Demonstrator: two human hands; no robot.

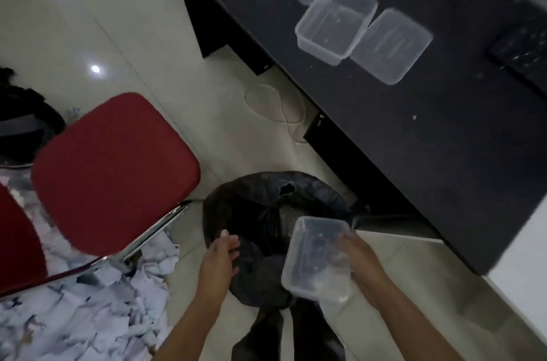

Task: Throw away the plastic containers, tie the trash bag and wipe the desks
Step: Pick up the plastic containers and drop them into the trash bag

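A black trash bag (260,200) lines a bin on the floor below the desk's edge. My right hand (359,254) grips a clear plastic container (313,257) by its right side, tilted over the bag's opening. My left hand (220,254) is at the bag's left rim with its fingers relaxed; whether it touches the rim is unclear. Several more clear plastic containers (334,23) and lids (390,45) lie in a row on the black desk (429,138) at the upper right.
A red padded chair (115,171) with a chrome frame stands left of the bin. Torn white paper scraps (88,316) cover the floor under it. A white cable (281,112) loops on the tiles near the desk. A keyboard (524,49) lies at the desk's right.
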